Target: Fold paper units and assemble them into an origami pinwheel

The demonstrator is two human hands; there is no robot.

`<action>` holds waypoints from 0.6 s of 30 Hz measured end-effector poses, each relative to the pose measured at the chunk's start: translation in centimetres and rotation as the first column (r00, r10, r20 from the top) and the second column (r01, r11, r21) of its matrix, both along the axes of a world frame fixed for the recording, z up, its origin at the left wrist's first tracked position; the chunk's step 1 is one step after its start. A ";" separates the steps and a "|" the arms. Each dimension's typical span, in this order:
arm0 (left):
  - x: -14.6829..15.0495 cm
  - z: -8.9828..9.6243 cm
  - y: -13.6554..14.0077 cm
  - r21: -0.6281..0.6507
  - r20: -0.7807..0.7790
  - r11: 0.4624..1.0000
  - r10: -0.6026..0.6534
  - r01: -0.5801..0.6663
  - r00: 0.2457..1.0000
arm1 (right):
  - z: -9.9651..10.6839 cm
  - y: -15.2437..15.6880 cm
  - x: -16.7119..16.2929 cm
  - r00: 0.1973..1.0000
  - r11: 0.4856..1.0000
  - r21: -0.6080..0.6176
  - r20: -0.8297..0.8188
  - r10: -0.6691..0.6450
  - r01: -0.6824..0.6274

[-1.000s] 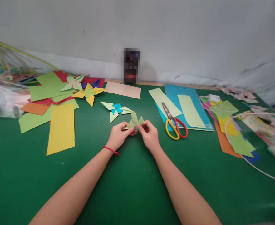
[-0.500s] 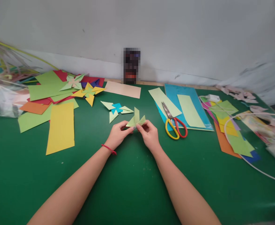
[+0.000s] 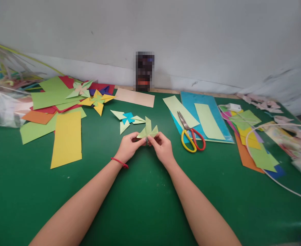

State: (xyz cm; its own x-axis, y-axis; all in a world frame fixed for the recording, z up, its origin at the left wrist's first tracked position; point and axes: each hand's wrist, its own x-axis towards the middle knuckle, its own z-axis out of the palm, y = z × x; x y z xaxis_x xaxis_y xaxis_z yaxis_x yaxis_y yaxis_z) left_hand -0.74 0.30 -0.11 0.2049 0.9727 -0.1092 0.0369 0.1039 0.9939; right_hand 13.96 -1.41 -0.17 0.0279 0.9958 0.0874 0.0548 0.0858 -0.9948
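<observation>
At frame centre, your left hand (image 3: 128,147) and right hand (image 3: 163,147) both pinch the folded pale-green paper (image 3: 148,128). Step in hand, as judged: shaping its folds. Next move likely calls for aligned edges, light pressure.

Fingers (image 3: 153,142) hide the lower part of the folded pale-green paper (image 3: 148,127); pixelation obscures a dark upright object (image 3: 144,70); the left edge crops a clear plastic bag (image 3: 8,107).
</observation>
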 end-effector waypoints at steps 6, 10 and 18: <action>0.2 0.0 -0.1 -0.024 0.070 0.999 0.030 -0.028 0.997 | 0.2 -0.1 -0.3 0.999 0.999 0.017 -0.020 -0.030 0.031; 0.3 0.0 -0.1 -0.029 0.102 0.999 0.025 -0.022 0.994 | 0.3 -0.2 -0.4 0.999 0.999 0.020 -0.012 -0.041 0.041; 0.5 0.1 -0.3 -0.047 0.131 0.995 0.091 -0.085 0.987 | 0.4 -0.3 -0.4 0.998 0.998 0.030 0.030 -0.061 0.060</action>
State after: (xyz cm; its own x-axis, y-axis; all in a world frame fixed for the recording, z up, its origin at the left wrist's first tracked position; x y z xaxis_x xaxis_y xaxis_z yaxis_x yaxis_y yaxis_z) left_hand -0.25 0.04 -0.02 0.1340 0.9828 -0.1268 -0.1063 0.1415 0.9842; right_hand 13.57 -1.69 0.25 0.0846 0.9894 0.1179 0.0912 0.1102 -0.9897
